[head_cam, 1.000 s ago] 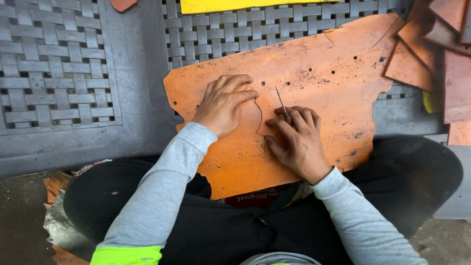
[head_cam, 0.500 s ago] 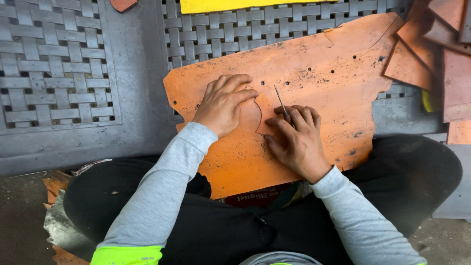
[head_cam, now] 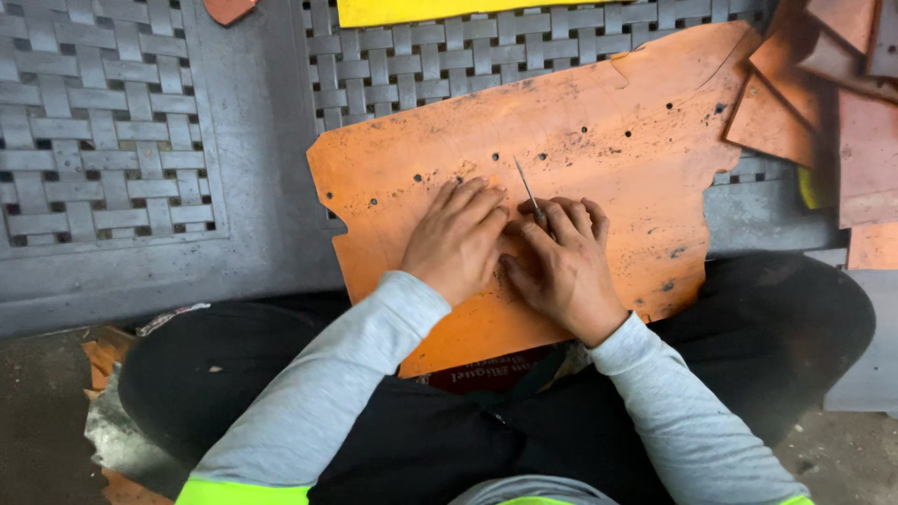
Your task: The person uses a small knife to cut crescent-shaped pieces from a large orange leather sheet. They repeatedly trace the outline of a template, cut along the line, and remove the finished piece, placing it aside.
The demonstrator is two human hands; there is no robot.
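The fingers of the right hand are curled together around a thin metal blade, whose slim tip points up and away from the person across a large orange sheet. The left hand lies just beside it, palm down, its fingers spread a little and pressed flat on the sheet, holding nothing; the two hands touch at the thumbs.

The orange sheet lies partly across the person's lap and partly on a grey woven mat. Its near edge tucks under the forearms. Its left edge is ragged and notched, with bare mat beyond it. Its far edge runs slanted up to the right, close to a yellow strip at the top of the view. Small dark holes dot the sheet above the hands, and that stretch of sheet lies open ahead of the blade tip.

To the right the room is tighter: a stack of orange-brown offcuts overlaps the sheet's upper right corner. One small orange scrap lies at the top left, well apart.
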